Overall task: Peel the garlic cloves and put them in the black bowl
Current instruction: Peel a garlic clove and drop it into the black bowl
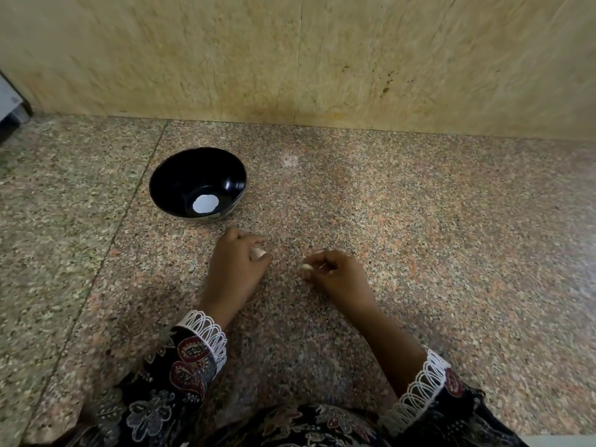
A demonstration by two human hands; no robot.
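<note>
Left hand curled over speckled pink-grey granite counter, fingers closed round a small pale garlic clove; clove pinched between thumb and forefinger, its tip poking out on the side toward the other hand. Knuckles up, wrist low to the stone.

Right hand also curled, fingertips gripping a second small whitish garlic clove at the end nearest the left hand. Whether this clove is peeled or skinned: cannot tell, too small and slightly blurred. Same for the left one.

The two held cloves near each other, apart, bare stone between them. Both hands close above the counter; contact with it uncertain.

Round glossy black bowl standing upright on the counter, beyond the left hand's grip and a little to its outer side, well clear of the right hand's grip. Inside, at the bottom, a pale white round patch; clove, sticker or reflection, cannot tell. Nothing else made out in the bowl.

Behind the bowl, far from both grips, yellowish mottled stone wall rising from the counter's back edge.

Dark floral-print sleeves with white looped lace cuffs on both forearms, back from the grips toward the wearer.
</note>
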